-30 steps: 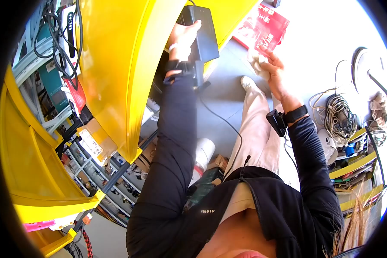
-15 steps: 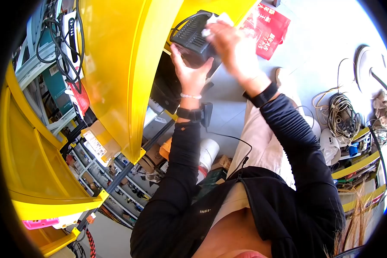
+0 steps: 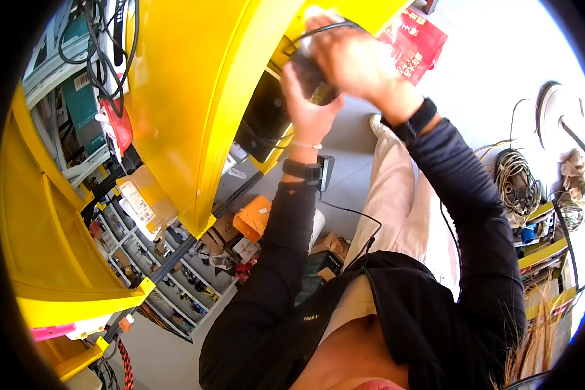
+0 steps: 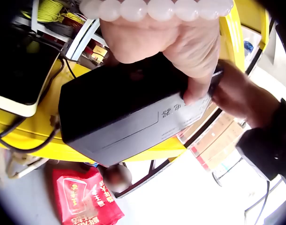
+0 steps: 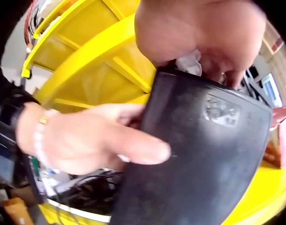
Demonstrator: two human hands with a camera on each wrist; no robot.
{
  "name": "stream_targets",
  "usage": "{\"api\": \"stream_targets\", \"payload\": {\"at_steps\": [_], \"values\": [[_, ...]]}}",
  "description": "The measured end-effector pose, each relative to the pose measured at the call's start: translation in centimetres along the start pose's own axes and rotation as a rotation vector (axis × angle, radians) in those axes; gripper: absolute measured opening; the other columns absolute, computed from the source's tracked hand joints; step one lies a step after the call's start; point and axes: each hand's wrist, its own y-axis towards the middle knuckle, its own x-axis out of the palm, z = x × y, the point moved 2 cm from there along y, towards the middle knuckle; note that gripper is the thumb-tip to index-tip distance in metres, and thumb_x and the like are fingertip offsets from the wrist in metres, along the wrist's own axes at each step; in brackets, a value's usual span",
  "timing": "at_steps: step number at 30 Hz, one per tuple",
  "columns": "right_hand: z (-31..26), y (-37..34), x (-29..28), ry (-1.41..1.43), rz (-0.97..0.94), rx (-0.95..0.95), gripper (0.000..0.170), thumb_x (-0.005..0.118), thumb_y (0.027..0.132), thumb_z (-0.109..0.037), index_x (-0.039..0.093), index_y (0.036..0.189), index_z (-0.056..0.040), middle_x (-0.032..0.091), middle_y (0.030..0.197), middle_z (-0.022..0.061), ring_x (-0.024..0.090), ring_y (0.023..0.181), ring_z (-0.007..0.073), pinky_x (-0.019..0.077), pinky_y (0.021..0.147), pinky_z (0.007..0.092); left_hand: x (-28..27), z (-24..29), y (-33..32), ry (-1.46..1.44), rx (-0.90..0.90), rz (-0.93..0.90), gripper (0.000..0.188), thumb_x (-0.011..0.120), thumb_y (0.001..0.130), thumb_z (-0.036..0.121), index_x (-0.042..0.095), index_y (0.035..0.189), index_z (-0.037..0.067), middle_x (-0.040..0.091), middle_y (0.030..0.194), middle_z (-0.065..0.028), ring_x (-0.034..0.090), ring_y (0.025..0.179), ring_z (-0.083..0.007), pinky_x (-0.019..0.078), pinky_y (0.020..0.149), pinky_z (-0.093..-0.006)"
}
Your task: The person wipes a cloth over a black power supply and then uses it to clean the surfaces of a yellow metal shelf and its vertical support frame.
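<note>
Though black, shiny box (image 4: 110,110) (lettered).

You've got 2 hands: 1 L hand (image 3: 311,117), 1 R hand (image 3: 357,62). At them you've 1 blk box (image 4: 133,108) & 1 white wad (image 5: 189,63). You wear 2 blk wristbands (image 3: 302,170) & 1 bead bracelet (image 4: 159,9). Far R of you, 1 red bag (image 3: 415,49); L of your 2 legs (image 3: 387,195), 1 orange item (image 3: 252,218).
</note>
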Motion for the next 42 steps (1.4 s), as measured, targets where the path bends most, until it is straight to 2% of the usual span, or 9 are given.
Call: {"api": "stream_targets", "payload": {"at_steps": [1,3,7,13,16,21,26,31,42], "values": [[-0.4,0.3,-0.4,-0.168,0.475,-0.141,0.029,0.054,0.086,-0.025,0.064,0.099,-0.0013,0.067,0.098,0.0168,0.065,0.098,0.0286,0.0506,0.087,0.0377,0.2,0.5,-0.4,0.4,0.242,-0.028,0.093,0.089,0.061,0.014,0.036,0.135,-0.002,0.047,0.122,-0.0169,0.052,0.112,-0.031,0.0415,0.099,-0.0418],[-0.9,-1.2,0.8,-0.042,0.192,-0.015,0.032,0.053,0.087,-0.026,0.064,0.106,-0.0024,0.065,0.108,0.0152,0.062,0.106,0.0279,0.0482,0.093,0.04,0.0,0.2,-0.5,0.503,0.359,0.0,0.096,0.09,0.061,0.019,0.035,0.137,-0.002,0.047,0.124,-0.0189,0.052,0.112,-0.0327,0.0423,0.097,-0.0443],[-1.0,-5.0,1.8,0.1,0.24,-0.334,0.041,0.054,0.091,-0.015,0.054,0.13,-0.0055,0.059,0.127,0.0135,0.054,0.122,0.0275,0.0429,0.102,0.0424,-2.7,-2.6,-0.9,0.413,0.184,0.003,0.112,0.09,0.059,0.009,0.021,0.147,0.0,0.037,0.137,-0.016,0.043,0.127,-0.0291,0.039,0.105,-0.0416],[4.3,-4.4,1.9,0.394,0.447,-0.052,0.026,0.053,0.096,-0.014,0.063,0.118,-0.0051,0.063,0.118,0.0206,0.058,0.115,0.0363,0.0487,0.092,0.0401,-2.1,-1.1,-0.4,0.306,0.123,-0.059,0.115,0.087,0.059,0.003,0.017,0.15,0.001,0.03,0.144,-0.0138,0.032,0.136,-0.027,0.0331,0.111,-0.0427],[5.9,-1.9,1.3,0.435,0.167,0.384,0.03,0.049,0.101,-0.017,0.057,0.127,-0.0034,0.065,0.107,0.017,0.061,0.1,0.0224,0.0463,0.09,0.0301,-3.1,-1.2,-0.6,0.368,0.055,-0.073,0.115,0.087,0.061,0.004,0.014,0.15,0.001,0.028,0.146,-0.0142,0.031,0.136,-0.0271,0.0303,0.112,-0.0444],[8.6,1.0,3.6,0.752,0.1,0.095,0.033,0.052,0.101,-0.02,0.059,0.127,-0.0009,0.067,0.111,0.0082,0.06,0.103,0.014,0.0447,0.096,0.0264,-4.3,-2.2,0.3,0.33,0.074,-0.065,0.115,0.084,0.064,0.0,0.009,0.151,0.002,0.033,0.145,-0.0155,0.034,0.135,-0.0256,0.03,0.112,-0.0445],[10.6,-1.6,3.0,0.662,0.335,0.248,0.032,0.054,0.099,-0.025,0.064,0.123,-0.0051,0.069,0.11,0.0122,0.066,0.1,0.0212,0.0475,0.091,0.0312,-5.1,-0.5,2.4,-0.205,-0.348,0.163,0.06,0.071,0.082,0.006,0.042,0.134,0.003,0.052,0.126,-0.0061,0.052,0.115,-0.0197,0.0467,0.096,-0.0423],[12.0,-7.3,4.4,0.706,0.446,0.383,0.029,0.054,0.099,-0.016,0.062,0.125,-0.0068,0.069,0.11,0.0128,0.066,0.105,0.0205,0.0483,0.092,0.0309,-6.7,-3.1,2.2,-0.364,-0.71,0.359,0.075,0.066,0.079,0.06,0.049,0.127,0.004,0.052,0.125,-0.0115,0.052,0.117,-0.0277,0.0428,0.1,-0.0509],[7.7,-5.2,6.7,0.896,0.527,0.425,0.03,0.056,0.098,-0.02,0.062,0.125,-0.0072,0.069,0.108,0.009,0.062,0.099,0.0139,0.0475,0.088,0.0277,-3.1,-4.8,5.1,-0.57,-0.989,0.039,0.068,0.046,0.089,0.064,0.047,0.136,0.014,0.055,0.131,-0.0104,0.053,0.12,-0.0301,0.0439,0.098,-0.0532]]}}
